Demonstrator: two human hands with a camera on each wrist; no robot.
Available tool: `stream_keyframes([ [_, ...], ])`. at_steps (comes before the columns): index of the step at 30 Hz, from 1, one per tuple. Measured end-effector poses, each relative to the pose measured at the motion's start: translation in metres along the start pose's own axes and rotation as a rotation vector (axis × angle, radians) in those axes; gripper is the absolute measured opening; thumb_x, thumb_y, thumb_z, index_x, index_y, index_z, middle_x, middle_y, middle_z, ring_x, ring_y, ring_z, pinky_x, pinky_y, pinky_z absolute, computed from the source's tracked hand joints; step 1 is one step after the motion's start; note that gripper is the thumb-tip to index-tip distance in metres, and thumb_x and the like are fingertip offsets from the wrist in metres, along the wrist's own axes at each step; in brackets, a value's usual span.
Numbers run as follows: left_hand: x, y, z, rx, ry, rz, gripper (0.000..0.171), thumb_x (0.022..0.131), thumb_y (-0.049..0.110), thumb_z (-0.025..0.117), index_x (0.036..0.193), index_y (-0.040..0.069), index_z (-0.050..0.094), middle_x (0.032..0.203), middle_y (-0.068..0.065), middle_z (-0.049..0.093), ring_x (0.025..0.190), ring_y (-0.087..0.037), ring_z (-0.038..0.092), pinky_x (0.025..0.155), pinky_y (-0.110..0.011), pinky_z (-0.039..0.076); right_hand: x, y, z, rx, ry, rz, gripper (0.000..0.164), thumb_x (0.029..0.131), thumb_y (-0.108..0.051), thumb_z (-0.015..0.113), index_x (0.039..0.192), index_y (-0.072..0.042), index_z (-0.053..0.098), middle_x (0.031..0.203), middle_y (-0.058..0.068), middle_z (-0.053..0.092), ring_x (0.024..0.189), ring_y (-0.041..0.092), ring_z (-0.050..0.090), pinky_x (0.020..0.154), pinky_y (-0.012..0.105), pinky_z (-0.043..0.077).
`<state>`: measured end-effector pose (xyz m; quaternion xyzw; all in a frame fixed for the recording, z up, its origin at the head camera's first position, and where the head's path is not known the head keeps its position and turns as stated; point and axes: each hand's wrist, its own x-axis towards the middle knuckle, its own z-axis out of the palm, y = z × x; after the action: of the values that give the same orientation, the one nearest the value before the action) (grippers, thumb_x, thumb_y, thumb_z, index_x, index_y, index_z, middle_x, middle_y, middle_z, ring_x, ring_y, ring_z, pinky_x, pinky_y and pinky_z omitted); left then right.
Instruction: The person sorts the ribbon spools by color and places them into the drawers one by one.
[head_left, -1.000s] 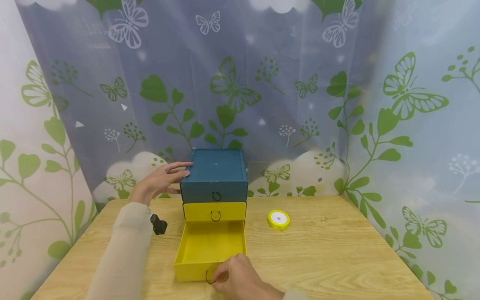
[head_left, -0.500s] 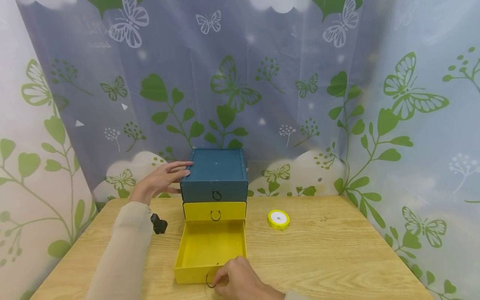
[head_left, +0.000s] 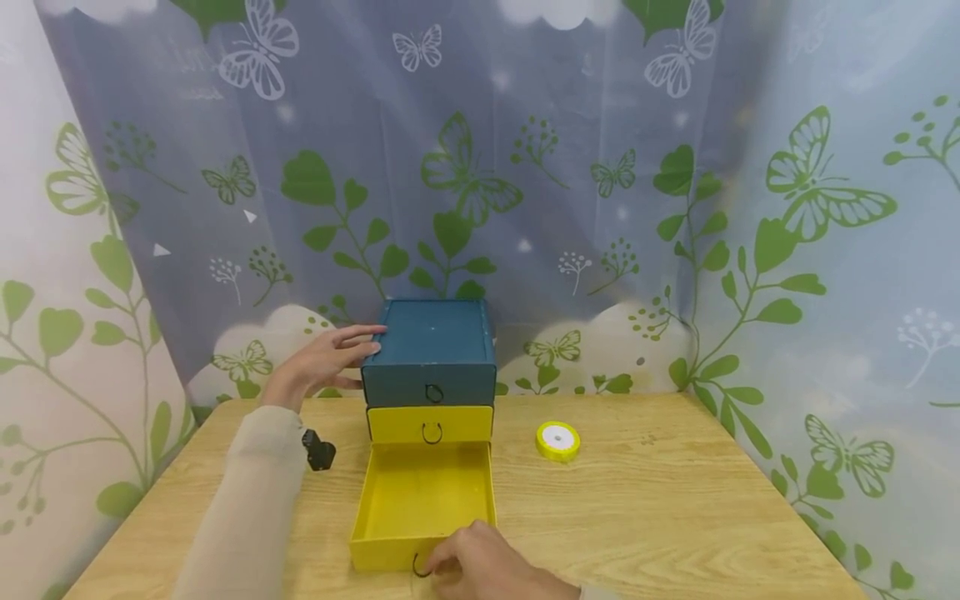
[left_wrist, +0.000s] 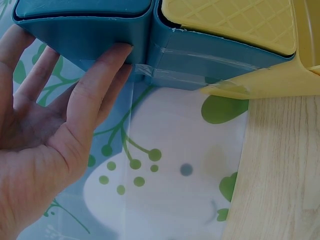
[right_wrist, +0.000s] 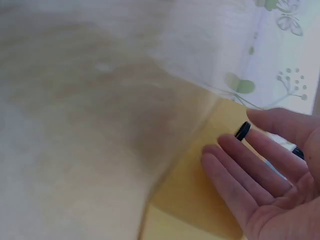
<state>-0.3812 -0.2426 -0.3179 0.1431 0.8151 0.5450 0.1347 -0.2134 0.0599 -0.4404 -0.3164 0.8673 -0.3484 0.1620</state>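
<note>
In the head view, a yellow drawer (head_left: 382, 553) juts from the cabinet (head_left: 431, 333) on the table (head_left: 645, 508). Left wrist: the left hand (left_wrist: 57, 147), spread, touches the cabinet's side. Right wrist: the right hand (right_wrist: 286, 199) pinches the drawer's ring (right_wrist: 243, 131) (a black one).

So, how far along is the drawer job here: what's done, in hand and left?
Done: the lowest drawer stands pulled out, nothing showing inside. In hand: the right hand pinches its black ring, while the left hand touches the blue top unit. Left, perhaps: filling or closing it; the yellow-edged roll and black object lie on the table, outside it.
</note>
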Motion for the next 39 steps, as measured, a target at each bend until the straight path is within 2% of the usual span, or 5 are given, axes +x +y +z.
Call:
stream_keyframes([
  [4, 0.001, -0.001, 0.000, -0.004, 0.003, 0.000, 0.062, 0.107, 0.037, 0.057, 0.163, 0.026, 0.033, 0.174, -0.013, 0.018, 0.157, -0.047, 0.021, 0.114, -0.061, 0.047, -0.007, -0.006, -0.018, 0.062, -0.022, -0.008, 0.022, 0.087, -0.011, 0.082, 0.109, -0.016, 0.082, 0.097, -0.004, 0.080, 0.081, -0.003, 0.066, 0.072, 0.016, 0.057],
  [12, 0.001, -0.001, 0.001, -0.005, 0.005, -0.002, 0.062, 0.107, 0.037, 0.057, 0.163, 0.026, 0.033, 0.174, -0.013, 0.018, 0.157, -0.047, 0.021, 0.114, -0.061, 0.046, -0.016, 0.001, -0.070, 0.029, 0.127, -0.101, 0.021, 0.085, -0.020, 0.086, 0.101, -0.008, 0.081, 0.096, 0.008, 0.080, 0.075, 0.002, 0.072, 0.069, 0.015, 0.058],
  [20, 0.002, -0.002, 0.000, -0.006, 0.010, -0.005, 0.062, 0.107, 0.037, 0.057, 0.163, 0.027, 0.033, 0.174, -0.013, 0.018, 0.158, -0.047, 0.019, 0.114, -0.062, 0.046, -0.011, 0.059, -0.120, -0.190, 0.324, -0.086, 0.022, 0.086, -0.027, 0.084, 0.103, -0.013, 0.080, 0.104, 0.006, 0.080, 0.091, 0.024, 0.074, 0.077, 0.030, 0.063],
  [27, 0.002, -0.001, 0.000, -0.004, 0.011, -0.008, 0.061, 0.107, 0.038, 0.057, 0.163, 0.028, 0.035, 0.173, -0.012, 0.020, 0.157, -0.046, 0.021, 0.113, -0.061, 0.047, -0.006, 0.115, -0.147, -0.206, 0.329, -0.002, 0.044, 0.085, -0.021, 0.085, 0.124, -0.004, 0.073, 0.128, 0.017, 0.072, 0.118, 0.047, 0.065, 0.095, 0.059, 0.058],
  [39, 0.004, -0.003, -0.001, -0.013, 0.008, -0.007, 0.063, 0.106, 0.039, 0.059, 0.163, 0.027, 0.034, 0.173, -0.013, 0.020, 0.157, -0.046, 0.022, 0.113, -0.060, 0.048, 0.007, 0.164, -0.159, -0.215, 0.359, 0.147, 0.059, 0.078, -0.018, 0.092, 0.132, -0.009, 0.070, 0.143, 0.022, 0.062, 0.128, 0.052, 0.057, 0.100, 0.065, 0.053],
])
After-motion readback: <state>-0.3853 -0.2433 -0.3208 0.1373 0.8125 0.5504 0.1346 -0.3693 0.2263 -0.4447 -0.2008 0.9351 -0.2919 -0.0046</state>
